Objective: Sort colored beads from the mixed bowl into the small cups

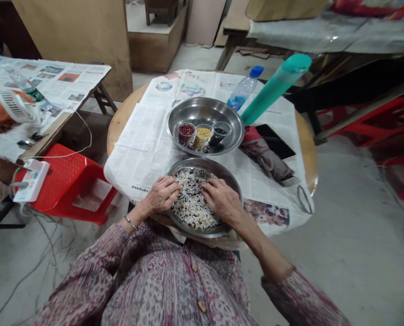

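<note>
A steel bowl (233, 179) close to my body holds a mix of white grains (195, 206) with black, yellow and dark red beans among them. At the bowl's left side, my left hand (164, 194) rests with bent fingers drawn together at the grains. My right hand (222, 199) reaches over the right side, its fingertips closed down at the mix. Whatever either hand pinches is hidden. Just beyond stands a larger steel basin (205, 103) with three clear cups: red beans (186, 130), yellow beans (202, 134) and black beans (219, 132).
Newspaper (137, 136) covers the round table (309, 154). Right of the basin are a blue-capped bottle (242, 88), a tall green cylinder (276, 88), a grey-and-red cloth bundle (266, 154) and a black tablet (275, 141). A red stool (69, 181) with a power strip (32, 181) stands left.
</note>
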Motion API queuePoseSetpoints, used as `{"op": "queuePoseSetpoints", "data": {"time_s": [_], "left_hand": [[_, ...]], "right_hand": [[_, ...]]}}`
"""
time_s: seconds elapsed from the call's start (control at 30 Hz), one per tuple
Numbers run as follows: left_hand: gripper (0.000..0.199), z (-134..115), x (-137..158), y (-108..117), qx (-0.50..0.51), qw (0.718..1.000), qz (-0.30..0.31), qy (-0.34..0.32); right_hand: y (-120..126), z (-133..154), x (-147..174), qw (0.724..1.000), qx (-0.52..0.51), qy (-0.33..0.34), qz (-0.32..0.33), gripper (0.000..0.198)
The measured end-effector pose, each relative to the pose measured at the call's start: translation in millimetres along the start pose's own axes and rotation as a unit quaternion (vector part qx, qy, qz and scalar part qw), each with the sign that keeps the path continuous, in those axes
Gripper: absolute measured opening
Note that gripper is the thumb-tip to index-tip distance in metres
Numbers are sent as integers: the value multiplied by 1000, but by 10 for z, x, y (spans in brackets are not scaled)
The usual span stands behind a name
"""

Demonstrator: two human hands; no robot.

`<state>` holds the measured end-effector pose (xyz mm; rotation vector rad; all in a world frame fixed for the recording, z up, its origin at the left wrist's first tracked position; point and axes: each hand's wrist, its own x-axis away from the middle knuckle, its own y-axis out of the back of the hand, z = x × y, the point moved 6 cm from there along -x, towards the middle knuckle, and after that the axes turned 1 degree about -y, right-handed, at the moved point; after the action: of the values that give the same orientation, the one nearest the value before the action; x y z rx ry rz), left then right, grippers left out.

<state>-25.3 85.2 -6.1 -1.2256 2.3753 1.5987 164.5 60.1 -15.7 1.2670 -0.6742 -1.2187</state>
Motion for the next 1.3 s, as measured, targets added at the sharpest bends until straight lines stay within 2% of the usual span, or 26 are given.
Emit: {"op": "queuePoseSetpoints", "data": {"time_s": [0.1,0.2,0.3,0.37,0.43,0.53,0.7,0.77,0.87,1.0,1.17,1.3], "left_hand": [[26,26,-12,-26,0,1000,20,-11],[27,40,-12,-27,6,1000,6,-11],[27,28,-14,-17,13,1000,-8,-23],[26,24,-18,-13,10,1000,-6,-27],[26,29,-22,-13,3,1000,-2,-22],[27,44,-22,-13,-2,1000,-4,-10],[27,44,-15,-12,8,1000,-16,-7],[27,38,-16,-4,8,1000,-20,-10],[26,23,-23,15,8,999,-25,-18],[25,3,-36,43,12,999,-35,-25],[24,7,-42,39,15,999,-31,-15],[23,-8,-42,57,19,998,-47,-28]], "right_hand": [[78,17,212,999,-43,6,4,20],[45,260,340,995,-87,27,46,28],[-71,525,305,988,-111,62,87,28],[-143,579,191,988,-109,67,90,23],[-179,502,39,993,-86,46,71,23],[-146,242,-132,999,-30,-5,23,23],[-14,-69,-11,997,25,-67,-21,18],[6,-47,117,997,16,-72,-17,18],[-25,136,232,998,-31,-46,11,20],[-81,380,156,997,-55,3,59,22],[70,250,-99,995,-79,-45,42,16],[298,85,-347,991,-110,-74,35,16]]}}
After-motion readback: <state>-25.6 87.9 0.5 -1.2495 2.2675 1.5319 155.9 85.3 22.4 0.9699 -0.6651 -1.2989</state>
